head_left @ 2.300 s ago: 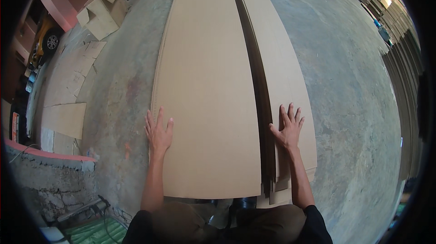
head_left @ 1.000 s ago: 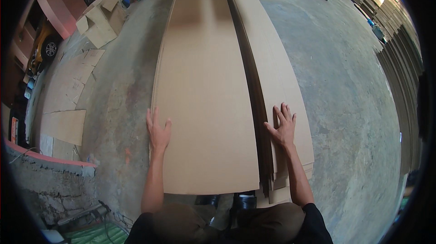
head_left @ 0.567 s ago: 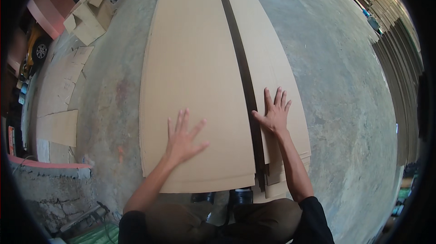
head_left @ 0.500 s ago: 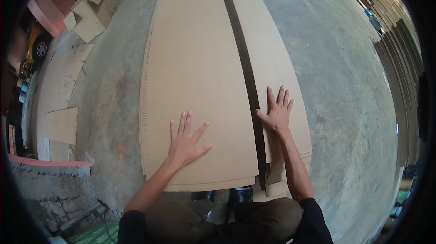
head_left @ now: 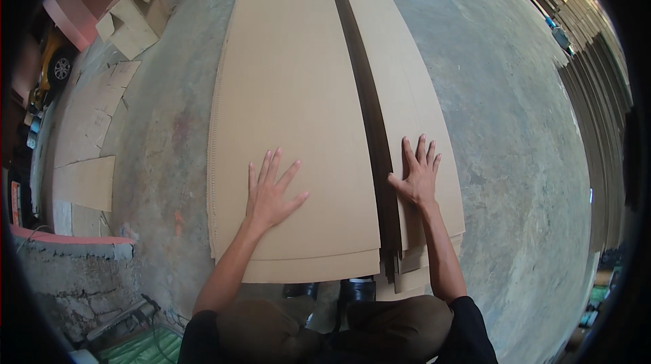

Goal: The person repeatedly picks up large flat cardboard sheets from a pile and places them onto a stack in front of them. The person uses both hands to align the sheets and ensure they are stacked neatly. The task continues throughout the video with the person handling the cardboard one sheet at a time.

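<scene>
A long, wide brown cardboard sheet stretches away from me on top of another, whose near edge sticks out toward me. My left hand lies flat on the upper sheet with its fingers spread. To its right, across a dark narrow gap, runs a stack of narrower cardboard strips. On this stack rests my right hand, palm down, fingers stretched out and thumb by the strip's left edge. Near me, the ends of the strips are uneven. Neither hand grips anything.
Under the stacks is a grey concrete floor. Flattened cardboard and an open carton lie at the left. Piled cardboard lines the right side. A low concrete ledge stands at the near left.
Under my left hand, the upper wide sheet has slid away from me, baring more of the sheet below. My right hand has shifted slightly toward me.
</scene>
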A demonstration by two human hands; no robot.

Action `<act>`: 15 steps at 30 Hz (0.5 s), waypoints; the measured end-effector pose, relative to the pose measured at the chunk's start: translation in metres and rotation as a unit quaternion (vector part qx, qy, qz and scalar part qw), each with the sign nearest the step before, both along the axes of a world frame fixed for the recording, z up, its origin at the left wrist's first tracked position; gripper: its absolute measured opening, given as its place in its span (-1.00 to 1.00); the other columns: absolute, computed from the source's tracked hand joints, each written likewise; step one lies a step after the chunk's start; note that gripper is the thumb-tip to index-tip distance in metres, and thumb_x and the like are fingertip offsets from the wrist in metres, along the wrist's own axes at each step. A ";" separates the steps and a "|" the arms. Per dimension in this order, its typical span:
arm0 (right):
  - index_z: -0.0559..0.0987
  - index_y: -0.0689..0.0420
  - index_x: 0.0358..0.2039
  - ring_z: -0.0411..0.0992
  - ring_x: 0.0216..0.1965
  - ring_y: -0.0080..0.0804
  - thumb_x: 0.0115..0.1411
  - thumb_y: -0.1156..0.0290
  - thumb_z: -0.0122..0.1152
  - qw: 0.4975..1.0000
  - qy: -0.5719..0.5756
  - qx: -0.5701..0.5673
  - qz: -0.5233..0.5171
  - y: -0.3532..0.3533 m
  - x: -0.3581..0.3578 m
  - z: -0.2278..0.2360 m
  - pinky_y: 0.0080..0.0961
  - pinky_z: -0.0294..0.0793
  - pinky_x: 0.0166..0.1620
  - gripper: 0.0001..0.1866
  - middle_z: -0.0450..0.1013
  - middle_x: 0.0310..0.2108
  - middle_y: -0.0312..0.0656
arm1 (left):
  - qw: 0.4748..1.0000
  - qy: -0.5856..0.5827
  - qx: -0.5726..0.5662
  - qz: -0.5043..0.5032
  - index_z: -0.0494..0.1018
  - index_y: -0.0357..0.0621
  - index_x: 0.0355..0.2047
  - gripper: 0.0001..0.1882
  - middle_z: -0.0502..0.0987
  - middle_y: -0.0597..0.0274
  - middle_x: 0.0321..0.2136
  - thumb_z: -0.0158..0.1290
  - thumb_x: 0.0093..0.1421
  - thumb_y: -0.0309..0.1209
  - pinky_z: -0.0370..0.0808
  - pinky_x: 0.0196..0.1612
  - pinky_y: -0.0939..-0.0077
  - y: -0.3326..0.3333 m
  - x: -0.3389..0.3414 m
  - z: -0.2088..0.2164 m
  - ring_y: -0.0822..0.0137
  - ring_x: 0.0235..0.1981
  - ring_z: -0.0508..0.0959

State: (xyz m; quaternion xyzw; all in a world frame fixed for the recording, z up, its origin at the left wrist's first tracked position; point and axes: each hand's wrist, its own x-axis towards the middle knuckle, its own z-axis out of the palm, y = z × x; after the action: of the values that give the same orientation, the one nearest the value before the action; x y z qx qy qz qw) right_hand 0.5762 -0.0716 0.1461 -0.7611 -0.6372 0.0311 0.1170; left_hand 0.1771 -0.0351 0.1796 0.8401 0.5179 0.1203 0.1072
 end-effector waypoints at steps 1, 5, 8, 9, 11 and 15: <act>0.15 -0.24 0.63 -0.32 0.63 0.46 -0.04 -0.20 0.46 1.000 0.004 -0.001 0.001 -0.001 -0.001 0.001 0.50 -0.29 0.54 0.23 -0.19 0.65 0.22 | 1.000 -0.001 0.000 0.001 0.36 0.29 0.50 -0.13 0.01 -0.04 0.62 0.27 0.22 0.18 -0.19 0.56 -0.43 -0.001 -0.001 0.000 -0.12 0.63 -0.03; 0.18 -0.24 0.62 -0.33 0.64 0.43 -0.05 -0.18 0.47 1.000 0.015 -0.005 -0.006 -0.004 -0.002 0.005 0.49 -0.30 0.55 0.21 -0.18 0.65 0.22 | 1.000 -0.006 -0.005 0.003 0.37 0.26 0.49 -0.13 0.02 -0.03 0.62 0.28 0.22 0.17 -0.19 0.57 -0.43 -0.001 -0.001 0.000 -0.10 0.63 -0.01; 0.20 -0.24 0.61 -0.32 0.64 0.41 -0.06 -0.16 0.48 1.000 0.024 -0.002 -0.010 -0.004 -0.005 0.007 0.46 -0.30 0.56 0.21 -0.17 0.65 0.22 | 1.000 -0.009 0.001 0.004 0.38 0.25 0.49 -0.14 0.04 -0.03 0.61 0.28 0.22 0.17 -0.18 0.57 -0.41 -0.002 -0.003 -0.001 -0.09 0.63 0.00; 0.20 -0.24 0.61 -0.32 0.64 0.40 -0.06 -0.15 0.48 1.000 0.026 -0.001 -0.012 -0.006 -0.005 0.008 0.45 -0.30 0.56 0.20 -0.17 0.65 0.22 | 1.000 -0.012 0.003 0.003 0.39 0.25 0.49 -0.14 0.05 -0.03 0.61 0.28 0.22 0.17 -0.18 0.57 -0.41 -0.002 -0.002 -0.002 -0.09 0.63 0.00; 0.21 -0.24 0.61 -0.31 0.64 0.39 -0.06 -0.14 0.49 1.000 0.026 0.004 -0.012 -0.006 -0.005 0.008 0.44 -0.30 0.57 0.20 -0.17 0.65 0.22 | 1.000 -0.016 0.006 0.004 0.39 0.24 0.48 -0.14 0.06 -0.03 0.61 0.28 0.22 0.17 -0.17 0.58 -0.39 -0.002 -0.002 -0.003 -0.08 0.63 0.01; 0.21 -0.23 0.61 -0.30 0.64 0.38 -0.06 -0.12 0.49 1.000 0.022 0.011 -0.013 -0.005 -0.005 0.006 0.42 -0.29 0.57 0.19 -0.16 0.65 0.22 | 1.000 -0.019 0.006 0.005 0.39 0.24 0.48 -0.14 0.07 -0.02 0.60 0.29 0.22 0.16 -0.17 0.58 -0.38 -0.003 -0.002 -0.002 -0.08 0.63 0.01</act>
State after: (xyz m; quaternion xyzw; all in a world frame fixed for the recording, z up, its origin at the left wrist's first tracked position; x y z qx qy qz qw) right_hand 0.5708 -0.0769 0.1525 -0.7668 -0.6252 0.0393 0.1400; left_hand 0.1755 -0.0377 0.1778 0.8357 0.5192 0.1399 0.1113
